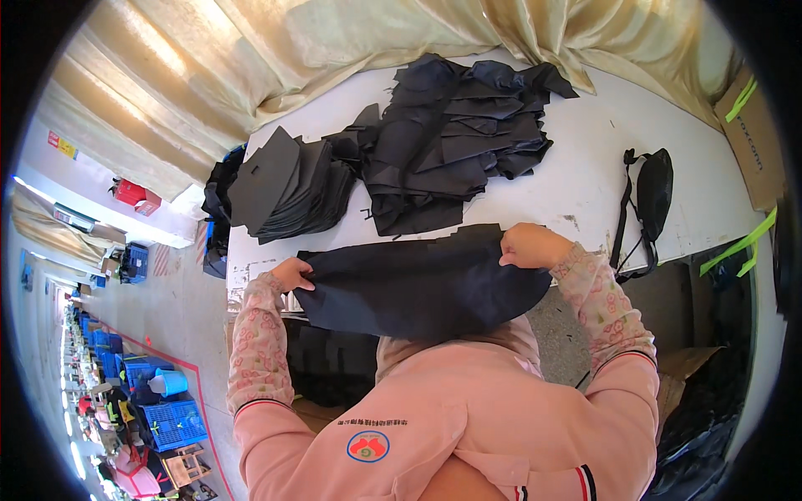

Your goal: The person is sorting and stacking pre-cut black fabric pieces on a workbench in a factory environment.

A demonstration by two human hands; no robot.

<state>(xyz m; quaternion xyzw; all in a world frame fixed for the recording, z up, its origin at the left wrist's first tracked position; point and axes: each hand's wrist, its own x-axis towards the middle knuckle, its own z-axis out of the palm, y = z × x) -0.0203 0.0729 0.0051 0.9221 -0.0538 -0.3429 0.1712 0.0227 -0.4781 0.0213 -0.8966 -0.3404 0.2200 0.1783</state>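
A wide piece of black fabric (401,284) stretches between my two hands at the table's front edge, its lower part hanging over my lap. My left hand (292,275) pinches its left end, thumb on top. Near the upper right corner, my right hand (533,246) is closed on the same fabric. Just beyond it on the white table (547,196), a stack of dark flat panels (288,188) stands at the left. A heap of folded black fabric pieces (455,138) lies in the middle.
A black waist bag (654,192) with a strap lies on the table's right. A cardboard box (752,138) stands at the far right. Beige curtains (334,50) hang behind the table. Blue crates (174,424) stand on the floor at the left.
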